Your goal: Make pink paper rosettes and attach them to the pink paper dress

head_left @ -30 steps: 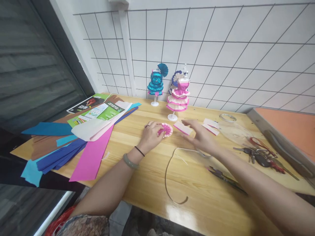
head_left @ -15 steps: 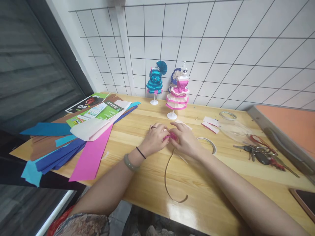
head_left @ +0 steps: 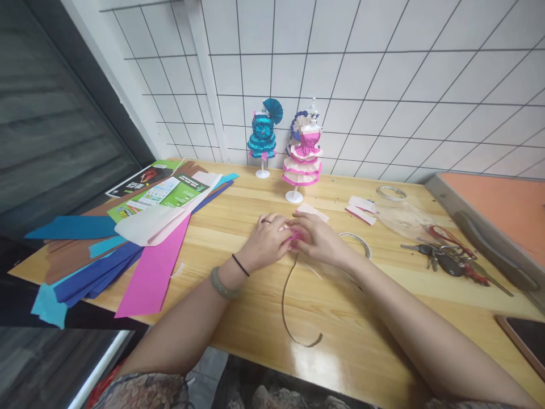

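Observation:
Both hands meet above the middle of the wooden table. My left hand [head_left: 269, 241] and my right hand [head_left: 317, 238] pinch a small pink and white paper piece [head_left: 296, 238] between their fingertips, which partly cover it. A thin brown strip [head_left: 284, 304] curves down the table from just below the fingers. Behind the hands lies a pale paper strip [head_left: 313, 212]. A tape roll [head_left: 367, 248] is partly hidden behind my right hand. Further back stand a pink and white paper dress on a stand [head_left: 303, 162] and a teal one [head_left: 261, 136].
Coloured paper sheets [head_left: 149, 278] and green leaflets [head_left: 170, 196] spread over the left side. On the right are another tape roll [head_left: 392, 193], clear plastic [head_left: 402, 220], keys [head_left: 449, 262], a phone [head_left: 525, 341] and an orange-topped case [head_left: 498, 213].
The view has shifted slightly. The pink piece has turned a little between the fingers and shows more white. Both hands keep hold of it.

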